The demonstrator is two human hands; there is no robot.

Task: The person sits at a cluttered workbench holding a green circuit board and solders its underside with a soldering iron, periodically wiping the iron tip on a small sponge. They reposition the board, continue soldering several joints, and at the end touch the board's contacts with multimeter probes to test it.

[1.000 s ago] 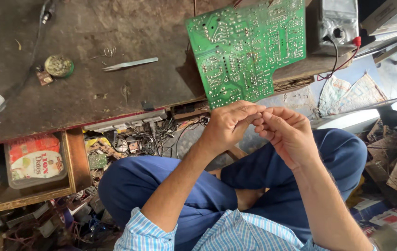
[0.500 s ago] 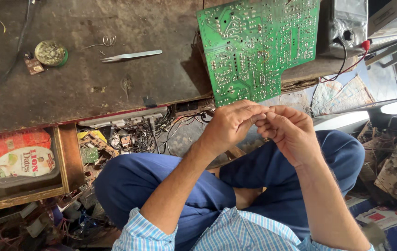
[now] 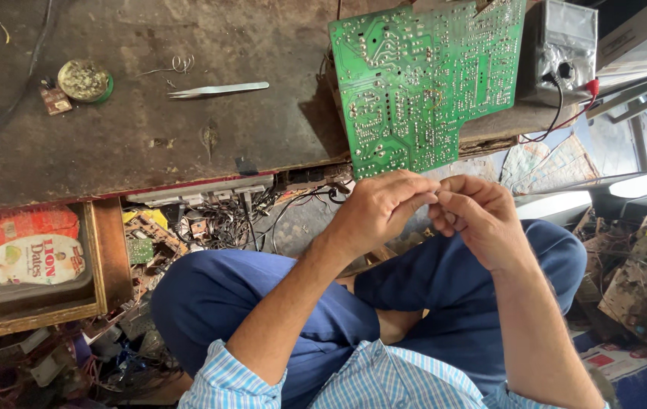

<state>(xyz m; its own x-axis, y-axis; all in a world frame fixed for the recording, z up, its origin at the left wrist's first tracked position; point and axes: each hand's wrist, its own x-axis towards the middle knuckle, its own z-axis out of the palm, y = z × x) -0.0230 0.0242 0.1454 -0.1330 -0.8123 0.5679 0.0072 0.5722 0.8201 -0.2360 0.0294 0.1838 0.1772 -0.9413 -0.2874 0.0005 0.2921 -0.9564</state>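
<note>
Something tiny, too small to identify, is pinched where the fingertips of the left hand (image 3: 380, 208) and right hand (image 3: 475, 216) meet, above the lap. Just beyond, a green circuit board (image 3: 422, 83) overhangs the workbench (image 3: 111, 151) edge; tweezers (image 3: 217, 90) lie farther left.

An electronics repair workshop, cluttered and well used.

A large green printed circuit board (image 3: 429, 83) dotted with solder joints lies on the worn, dark brown tabletop (image 3: 111, 144), near slim metal tweezers (image 3: 217, 89) and a small round tin of flux (image 3: 85, 79). A grey box-shaped meter (image 3: 562, 45) with red and black leads sits beside it, and tangled wires and scrap board pieces (image 3: 210, 227) fill the space under the tabletop.
</note>
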